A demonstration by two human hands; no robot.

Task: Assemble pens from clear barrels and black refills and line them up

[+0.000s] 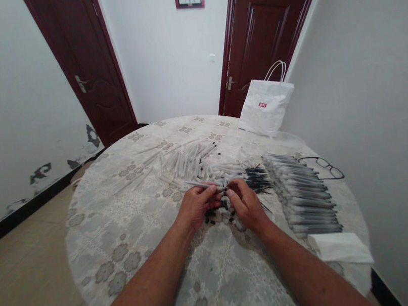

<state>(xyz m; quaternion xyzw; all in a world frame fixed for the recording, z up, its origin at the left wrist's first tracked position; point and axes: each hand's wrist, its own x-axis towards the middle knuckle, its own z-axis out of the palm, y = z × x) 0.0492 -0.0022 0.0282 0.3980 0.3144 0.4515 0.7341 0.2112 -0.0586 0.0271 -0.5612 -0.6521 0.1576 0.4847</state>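
My left hand [193, 206] is closed on a slim whitish pen [194, 183], which lies across its fingers and points to the left. At the pen's right end, the fingers of my right hand [246, 202] are pinched together; whatever is between them is too small and hidden to name. Small black pieces [210, 215] lie on the cloth beneath both hands. Just beyond my hands is a loose pile of pale pen barrels [186, 162]. Thin dark refills [257, 179] are bunched to the right of my right hand.
A stacked row of pens [306, 194] lies at the right of the round table [133, 296]. Eyeglasses [331, 169] and a folded white packet [339, 248] are near its right edge. A white paper bag [268, 105] stands at the back right.
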